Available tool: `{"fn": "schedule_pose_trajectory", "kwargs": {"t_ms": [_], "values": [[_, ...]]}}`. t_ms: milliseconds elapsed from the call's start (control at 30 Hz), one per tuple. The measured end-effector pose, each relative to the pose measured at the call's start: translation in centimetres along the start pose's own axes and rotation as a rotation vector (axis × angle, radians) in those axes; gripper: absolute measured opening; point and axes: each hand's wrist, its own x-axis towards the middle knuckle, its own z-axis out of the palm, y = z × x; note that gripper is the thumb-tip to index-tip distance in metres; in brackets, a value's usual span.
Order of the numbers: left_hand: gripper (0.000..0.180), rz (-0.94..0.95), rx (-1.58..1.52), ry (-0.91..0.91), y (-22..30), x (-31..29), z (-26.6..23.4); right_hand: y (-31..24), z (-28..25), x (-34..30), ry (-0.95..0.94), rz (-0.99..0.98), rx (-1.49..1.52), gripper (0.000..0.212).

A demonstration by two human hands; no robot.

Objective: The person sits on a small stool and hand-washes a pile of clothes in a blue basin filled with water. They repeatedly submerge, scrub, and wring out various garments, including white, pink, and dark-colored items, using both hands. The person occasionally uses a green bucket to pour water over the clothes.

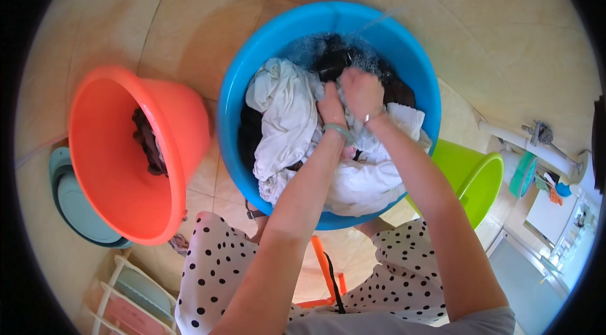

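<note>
In front of me a large blue tub (230, 92) holds wet laundry and bubbly water. A white garment (282, 105) lies bunched across its left and middle, and more white cloth (366, 183) fills the near side. Dark clothes (399, 91) show at the far and right parts, partly under the water. My left hand (331, 106), with a pale green bangle at the wrist, is closed on white cloth in the middle. Right beside it, my right hand (362, 92) is a fist on the white cloth, against the dark clothes. Its fingertips are hidden.
An orange-red bucket (192, 114) with dark cloth inside leans at the left, beside a grey-blue basin (82, 199). A lime green bucket (464, 168) stands right of the tub. Beyond it are a tap (538, 133) and a pipe. A shelf rack (120, 291) is at lower left.
</note>
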Motion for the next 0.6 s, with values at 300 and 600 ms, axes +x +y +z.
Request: {"fn": "schedule_pose_trajectory", "kwargs": {"t_ms": [300, 600], "values": [[0.026, 0.141, 0.158, 0.034, -0.3, 1.1, -0.1, -1.0, -0.8, -1.1, 0.051, -0.094, 0.029, 0.025], [0.054, -0.321, -0.123, -0.214, 4.5, -6.3, 0.1, 5.3, -3.3, -0.9, 0.163, -0.064, -0.064, 0.024]]}}
